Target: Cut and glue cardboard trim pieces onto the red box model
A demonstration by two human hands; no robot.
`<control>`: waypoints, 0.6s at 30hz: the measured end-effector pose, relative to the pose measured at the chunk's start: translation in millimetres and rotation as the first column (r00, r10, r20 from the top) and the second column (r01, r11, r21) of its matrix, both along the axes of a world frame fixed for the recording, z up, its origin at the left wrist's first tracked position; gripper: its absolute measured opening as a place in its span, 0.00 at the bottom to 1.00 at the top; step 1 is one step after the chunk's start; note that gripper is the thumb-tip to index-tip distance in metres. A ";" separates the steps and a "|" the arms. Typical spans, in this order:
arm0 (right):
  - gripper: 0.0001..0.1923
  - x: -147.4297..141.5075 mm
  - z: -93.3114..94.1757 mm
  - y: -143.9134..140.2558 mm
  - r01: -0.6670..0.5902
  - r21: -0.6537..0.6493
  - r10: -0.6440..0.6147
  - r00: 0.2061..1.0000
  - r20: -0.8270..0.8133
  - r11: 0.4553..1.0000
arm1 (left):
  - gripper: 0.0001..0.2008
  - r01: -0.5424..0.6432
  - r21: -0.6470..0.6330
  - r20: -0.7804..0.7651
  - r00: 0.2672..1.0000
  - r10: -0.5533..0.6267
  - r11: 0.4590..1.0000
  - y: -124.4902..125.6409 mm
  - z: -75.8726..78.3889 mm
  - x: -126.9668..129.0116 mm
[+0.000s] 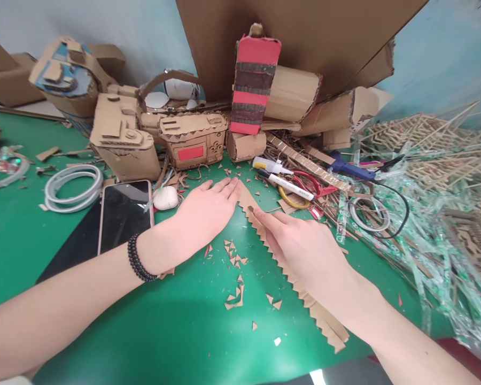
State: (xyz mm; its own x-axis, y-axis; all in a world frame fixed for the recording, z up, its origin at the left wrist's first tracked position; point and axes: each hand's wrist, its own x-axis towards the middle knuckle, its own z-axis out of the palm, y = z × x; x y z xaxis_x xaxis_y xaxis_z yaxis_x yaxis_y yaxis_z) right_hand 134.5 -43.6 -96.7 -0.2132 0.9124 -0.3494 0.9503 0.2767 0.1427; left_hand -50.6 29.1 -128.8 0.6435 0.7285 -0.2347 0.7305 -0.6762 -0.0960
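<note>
A long cardboard strip (pixel 304 291) with a zigzag edge lies slantwise on the green table. My left hand (pixel 210 211) rests palm down, its fingers stretched out flat and their tips at the strip's far end. Above the strip's upper part is my right hand (pixel 304 246), fingers closed together and pointing to the far left. A small dark brown bit shows at its fingertips; what else the fingers grip is hidden. Small triangular cardboard scraps (pixel 233 255) are scattered between the hands.
Behind stand cardboard models (pixel 122 139) and a red-striped piece (pixel 256 80). A phone (pixel 126 214), tape rings (pixel 72 188) and a white mouse (pixel 165 198) lie left. A marker (pixel 286 184), glue bottle (pixel 270 164), scissors (pixel 292 197), blue glue gun (pixel 350 167) and plastic strips (pixel 457 256) lie right.
</note>
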 end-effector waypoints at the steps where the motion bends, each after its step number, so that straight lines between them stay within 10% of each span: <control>1: 0.25 -0.6 0.1 0.7 0.003 0.004 -0.003 1.000 0.000 1.000 | 0.34 -0.004 0.006 0.003 1.000 0.004 1.000 -0.1 0.1 0.1; 18: 0.25 -33.5 1.7 49.8 -0.058 0.091 0.065 0.995 -0.073 0.994 | 0.30 -0.049 0.105 0.077 0.996 0.041 0.993 21.3 -11.1 -18.0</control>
